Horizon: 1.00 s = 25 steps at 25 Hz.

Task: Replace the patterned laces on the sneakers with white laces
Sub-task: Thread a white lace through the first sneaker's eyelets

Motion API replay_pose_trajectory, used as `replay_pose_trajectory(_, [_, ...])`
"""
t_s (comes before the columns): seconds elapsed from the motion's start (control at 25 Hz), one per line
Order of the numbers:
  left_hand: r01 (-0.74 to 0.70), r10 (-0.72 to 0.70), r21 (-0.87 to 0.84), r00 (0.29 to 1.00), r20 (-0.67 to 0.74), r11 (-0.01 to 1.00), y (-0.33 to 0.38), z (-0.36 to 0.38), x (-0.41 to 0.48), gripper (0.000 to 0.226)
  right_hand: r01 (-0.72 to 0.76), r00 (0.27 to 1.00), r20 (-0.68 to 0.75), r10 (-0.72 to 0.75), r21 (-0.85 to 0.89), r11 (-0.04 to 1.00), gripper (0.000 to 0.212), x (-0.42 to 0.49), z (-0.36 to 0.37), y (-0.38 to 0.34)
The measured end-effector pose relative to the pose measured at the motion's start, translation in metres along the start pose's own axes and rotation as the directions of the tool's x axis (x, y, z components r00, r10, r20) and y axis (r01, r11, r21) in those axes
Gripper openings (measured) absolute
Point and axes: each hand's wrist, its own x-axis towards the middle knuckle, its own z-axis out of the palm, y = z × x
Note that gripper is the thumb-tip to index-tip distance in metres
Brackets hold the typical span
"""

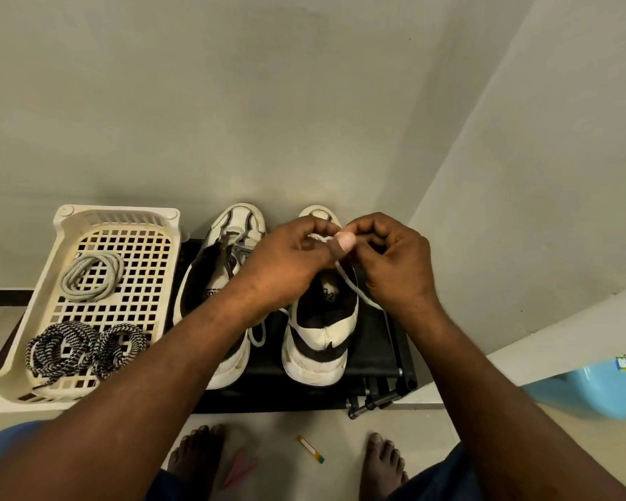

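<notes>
Two white-and-black sneakers stand side by side on a low black stand (373,356), toes toward the wall. Above the right sneaker (322,327), my left hand (286,262) and my right hand (391,262) meet over its tongue, and both pinch a white lace (355,287) that trails off to the right side of the shoe. My left thumb wears a bandage. The left sneaker (217,269) lies partly under my left forearm, with a loop of white lace (257,336) hanging near its heel. The right shoe's eyelets are hidden by my hands.
A cream plastic basket (123,226) at the left holds a coil of white lace (91,276) and two bundles of black-and-white patterned laces (84,348). A wall corner rises behind. A blue stool (593,388) stands at the right; my bare feet and small scraps are on the floor.
</notes>
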Motion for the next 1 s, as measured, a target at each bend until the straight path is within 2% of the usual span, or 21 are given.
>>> replay_pose_trajectory(0.08, [-0.005, 0.006, -0.012, 0.998, 0.059, 1.000, -0.001, 0.000, 0.000, 0.024, -0.031, 0.999, -0.042, 0.033, 0.038, 0.999, 0.005, 0.001, 0.001, -0.001])
replay_pose_trajectory(0.12, [-0.007, 0.009, -0.022, 0.998, 0.058, 1.000, -0.001, -0.002, 0.000, 0.024, -0.042, 0.996, -0.076, 0.042, 0.004, 0.999, 0.007, 0.002, 0.001, 0.000])
replay_pose_trajectory(0.2, [0.022, -0.017, -0.128, 0.999, 0.034, 0.992, -0.002, -0.007, 0.003, 0.019, -0.108, 0.980, -0.185, 0.076, -0.169, 0.980, 0.012, 0.006, -0.002, 0.008])
replay_pose_trajectory(0.28, [0.049, -0.052, -0.277, 0.999, -0.004, 0.960, 0.000, -0.012, 0.004, 0.020, -0.213, 0.949, -0.296, 0.106, -0.358, 0.909, 0.016, 0.011, -0.010, 0.016])
replay_pose_trajectory(0.32, [0.035, -0.047, -0.289, 0.998, -0.033, 0.957, 0.000, -0.013, 0.005, 0.021, -0.227, 0.945, -0.314, 0.092, -0.427, 0.875, 0.015, 0.013, -0.013, 0.019])
replay_pose_trajectory(0.36, [0.017, -0.034, -0.244, 0.997, -0.067, 0.970, -0.001, -0.013, 0.006, 0.021, -0.194, 0.956, -0.284, 0.069, -0.443, 0.875, 0.013, 0.013, -0.015, 0.021])
replay_pose_trajectory(0.4, [0.002, -0.017, -0.164, 0.996, -0.090, 0.986, -0.002, -0.012, 0.006, 0.021, -0.125, 0.977, -0.208, 0.048, -0.376, 0.918, 0.009, 0.012, -0.014, 0.021])
replay_pose_trajectory(0.48, [-0.022, 0.017, -0.049, 0.995, -0.095, 0.999, -0.005, -0.008, 0.006, 0.017, -0.072, 0.996, 0.037, 0.076, -0.089, 0.993, 0.012, 0.007, -0.006, 0.013])
replay_pose_trajectory(0.52, [-0.036, 0.034, -0.023, 0.995, -0.094, 0.999, -0.006, -0.006, 0.006, 0.016, -0.077, 0.988, 0.134, 0.079, -0.019, 0.997, 0.014, 0.005, -0.002, 0.010])
replay_pose_trajectory(0.56, [-0.049, 0.050, 0.014, 0.993, -0.105, 0.999, -0.007, -0.006, 0.006, 0.014, -0.068, 0.984, 0.160, 0.072, -0.031, 0.997, 0.011, 0.004, 0.001, 0.009])
replay_pose_trajectory(0.6, [-0.055, 0.062, 0.068, 0.991, -0.121, 0.996, -0.008, -0.008, 0.007, 0.012, -0.059, 0.991, 0.115, 0.067, -0.073, 0.996, 0.006, 0.005, 0.002, 0.009])
replay_pose_trajectory(0.72, [-0.031, 0.063, 0.197, 0.985, -0.160, 0.980, -0.011, -0.016, 0.007, 0.011, -0.127, 0.980, -0.182, 0.076, -0.286, 0.950, 0.008, 0.015, -0.015, 0.018])
replay_pose_trajectory(0.76, [-0.023, 0.054, 0.199, 0.986, -0.155, 0.980, -0.012, -0.017, 0.007, 0.012, -0.144, 0.975, -0.209, 0.073, -0.349, 0.926, 0.007, 0.016, -0.020, 0.020])
replay_pose_trajectory(0.8, [-0.021, 0.048, 0.191, 0.989, -0.138, 0.981, -0.012, -0.016, 0.007, 0.013, -0.124, 0.983, -0.174, 0.063, -0.368, 0.921, 0.008, 0.014, -0.023, 0.019])
replay_pose_trajectory(0.92, [-0.054, 0.074, 0.204, 0.993, -0.093, 0.977, -0.011, -0.009, 0.005, 0.013, 0.011, 0.995, 0.103, 0.011, -0.210, 0.978, 0.020, 0.004, -0.008, 0.010])
replay_pose_trajectory(0.96, [-0.063, 0.091, 0.229, 0.989, -0.113, 0.971, -0.010, -0.008, 0.005, 0.010, 0.044, 0.987, 0.158, -0.017, -0.173, 0.984, 0.020, 0.000, -0.001, 0.008])
replay_pose_trajectory(1.0, [-0.063, 0.104, 0.255, 0.983, -0.151, 0.965, -0.008, -0.008, 0.005, 0.006, 0.062, 0.988, 0.153, -0.037, -0.165, 0.984, 0.015, 0.000, 0.002, 0.008])
